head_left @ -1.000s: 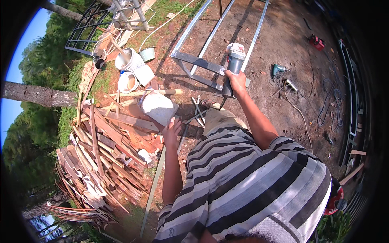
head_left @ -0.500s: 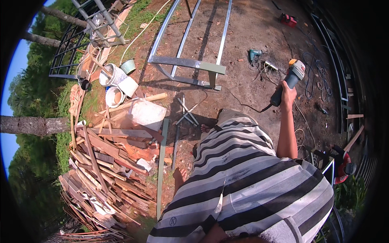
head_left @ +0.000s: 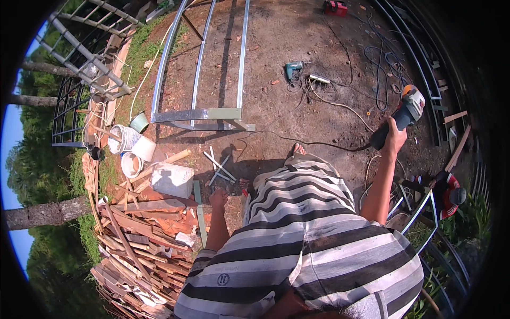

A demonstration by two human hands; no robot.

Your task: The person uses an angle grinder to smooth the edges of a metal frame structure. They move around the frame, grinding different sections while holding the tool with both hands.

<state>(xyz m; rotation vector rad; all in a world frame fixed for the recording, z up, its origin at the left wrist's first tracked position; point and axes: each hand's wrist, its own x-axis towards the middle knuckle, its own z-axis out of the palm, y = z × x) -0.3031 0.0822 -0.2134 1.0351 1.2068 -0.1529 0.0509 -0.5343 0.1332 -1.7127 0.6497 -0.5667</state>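
My right hand (head_left: 394, 137) is closed around a grey-and-black angle grinder (head_left: 399, 120) with an orange guard, held out to my right, its cord trailing leftward. My left hand (head_left: 219, 197) is low at my left, fingers curled; what is in them, if anything, I cannot make out. It is nearest a dusty white square container (head_left: 172, 181), a green-grey metal strip (head_left: 200, 212) and crossed pale metal pieces (head_left: 223, 171). Above these stands a long galvanized metal frame (head_left: 201, 114).
Scrap wood (head_left: 133, 239) is piled at left, beside buckets (head_left: 123, 139) and scaffolding (head_left: 85, 64). A teal drill (head_left: 293, 72), power strip (head_left: 319, 78), looped cables (head_left: 380, 80) and red case (head_left: 334, 8) lie ahead. At right are a co-worker (head_left: 451, 194) and metal lengths (head_left: 435, 236).
The grinder has swung out to my right. My left hand has left the white container, dropped lower, then come forward again. The view has shifted, bringing more of the co-worker into sight.
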